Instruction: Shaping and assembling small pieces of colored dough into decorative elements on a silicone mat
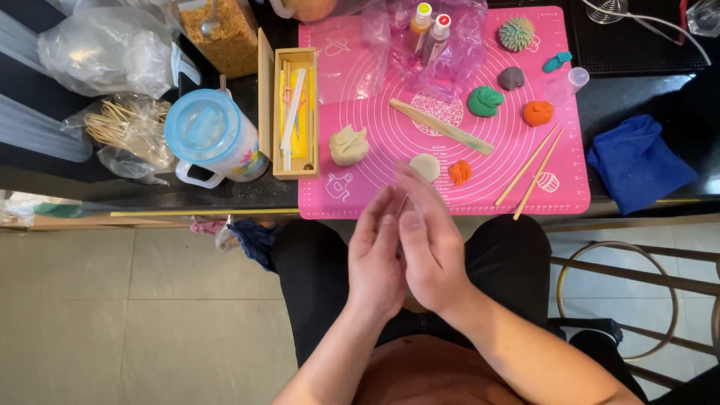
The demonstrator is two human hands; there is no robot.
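The left hand (377,259) and right hand (429,247) press palm to palm above the lap, just off the near edge of the pink mat (480,187) on the counter (637,97). Close by lie a pale dough disc (425,166), an orange dough bit (460,172) and a cream dough lump (349,145) — farther off, a wooden stick (442,127) and a wooden tool box (295,112).

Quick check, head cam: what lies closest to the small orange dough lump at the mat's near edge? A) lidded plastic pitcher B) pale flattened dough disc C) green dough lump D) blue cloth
B: the pale flattened dough disc lies right beside the small orange dough lump on the pink mat, just beyond the right hand; the green dough lump, blue cloth and lidded plastic pitcher all sit much farther off.
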